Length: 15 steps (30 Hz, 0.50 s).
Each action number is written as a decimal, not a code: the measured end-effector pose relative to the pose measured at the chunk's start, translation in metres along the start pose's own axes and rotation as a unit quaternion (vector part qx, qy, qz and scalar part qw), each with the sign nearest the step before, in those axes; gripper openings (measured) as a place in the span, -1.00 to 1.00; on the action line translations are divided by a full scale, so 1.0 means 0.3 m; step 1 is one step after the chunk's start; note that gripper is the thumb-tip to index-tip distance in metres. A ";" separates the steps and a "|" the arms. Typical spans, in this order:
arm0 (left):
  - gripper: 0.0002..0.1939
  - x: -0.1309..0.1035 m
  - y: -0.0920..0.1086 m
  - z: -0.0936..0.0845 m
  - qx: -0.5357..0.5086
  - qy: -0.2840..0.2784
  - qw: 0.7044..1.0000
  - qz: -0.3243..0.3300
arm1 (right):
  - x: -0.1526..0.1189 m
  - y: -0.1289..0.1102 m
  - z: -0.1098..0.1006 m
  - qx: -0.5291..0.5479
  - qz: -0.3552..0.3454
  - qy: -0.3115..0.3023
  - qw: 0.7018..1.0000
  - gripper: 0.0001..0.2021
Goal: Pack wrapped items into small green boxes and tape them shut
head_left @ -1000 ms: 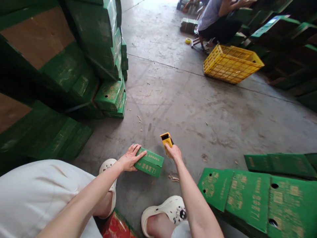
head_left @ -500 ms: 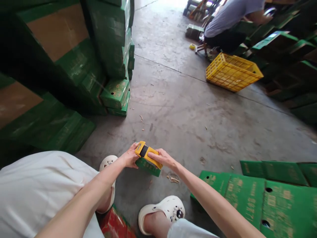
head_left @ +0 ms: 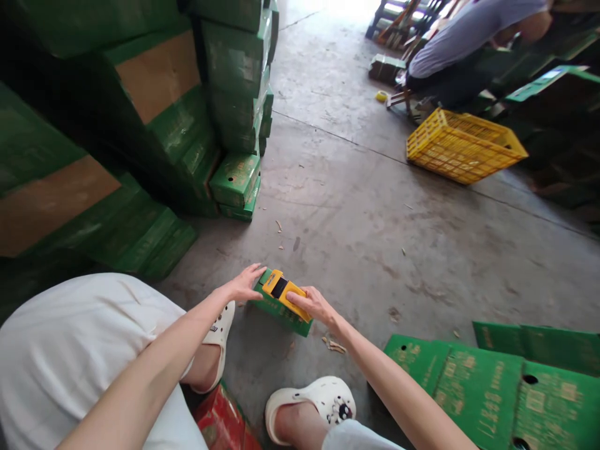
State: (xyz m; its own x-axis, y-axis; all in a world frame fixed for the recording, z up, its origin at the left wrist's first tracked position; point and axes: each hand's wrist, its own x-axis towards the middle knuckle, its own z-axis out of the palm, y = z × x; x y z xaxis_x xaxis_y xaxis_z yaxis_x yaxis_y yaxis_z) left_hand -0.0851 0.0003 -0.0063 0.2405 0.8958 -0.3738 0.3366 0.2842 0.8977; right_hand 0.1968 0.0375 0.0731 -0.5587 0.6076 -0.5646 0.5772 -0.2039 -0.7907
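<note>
A small green cardboard box (head_left: 276, 307) with gold print rests on the concrete floor in front of me. On top of it lies a yellow hand tool (head_left: 272, 285) with a black middle, which looks like a carton stapler. My right hand (head_left: 315, 304) is closed around the tool's right end, its thumb along the upper side. At the box's left end, my left hand (head_left: 244, 285) has its fingers and thumb spread around the corner. Whether those fingertips touch the cardboard I cannot tell. The box's far side is hidden.
Tall stacks of green boxes (head_left: 234, 81) rise at left. More green cartons (head_left: 492, 390) lie at lower right. A yellow plastic crate (head_left: 464, 150) stands near a crouching person (head_left: 473, 47). A red carton (head_left: 220, 420) sits between my white clogs (head_left: 312, 403).
My left hand has loosened from the tool and box end and moved left, its fingers now spread. The right hand keeps the tool on the box. The view has shifted slightly left.
</note>
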 end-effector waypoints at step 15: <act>-0.40 0.004 0.129 0.024 -0.324 -0.017 0.929 -0.179 | 0.002 -0.029 0.012 -0.014 0.027 0.003 1.000 -0.39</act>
State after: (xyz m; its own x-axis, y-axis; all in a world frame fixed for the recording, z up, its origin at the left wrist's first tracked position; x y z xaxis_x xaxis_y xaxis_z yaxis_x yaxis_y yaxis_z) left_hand -0.0654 0.0098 0.0262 0.2507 0.6967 -0.6722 -0.2156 0.7171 0.6628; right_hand 0.1892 0.0368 0.0788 -0.5219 0.6010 -0.6053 0.6233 -0.2158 -0.7516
